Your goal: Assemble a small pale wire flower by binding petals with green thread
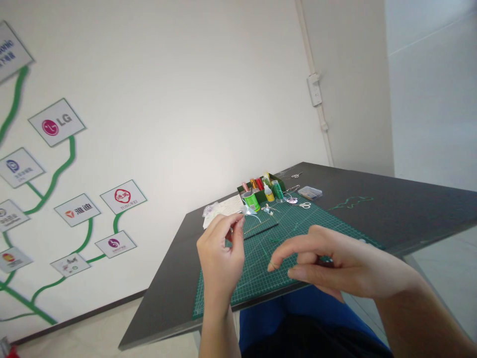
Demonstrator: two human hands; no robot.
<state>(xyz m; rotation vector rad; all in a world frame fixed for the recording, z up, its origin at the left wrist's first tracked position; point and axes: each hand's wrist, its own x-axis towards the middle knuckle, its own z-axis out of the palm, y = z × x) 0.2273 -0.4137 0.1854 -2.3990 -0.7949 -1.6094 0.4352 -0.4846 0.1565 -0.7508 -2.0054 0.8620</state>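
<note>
My left hand point(220, 248) is raised above the left part of the green cutting mat point(257, 283). Its thumb and index finger are pinched together at the tips, and whatever lies between them is too small to make out. To the right, my right hand point(328, 263) hovers over the mat's near edge. Its index finger is bent and apart from the thumb, while the other fingers are partly hidden behind. A thin pale line crosses the index fingertip; I cannot tell whether it is thread. Beyond my left hand, a dark thin rod point(261, 231) lies on the mat.
At the back stand a green box point(278, 183) of coloured spools, a green cup point(252, 202), a yellow-and-white bottle point(269, 193) and a green spool point(277, 190). White scissors point(305, 205), a clear case point(310, 192), white paper point(225, 209) and loose green thread point(350, 203) lie around the dark table point(160, 283).
</note>
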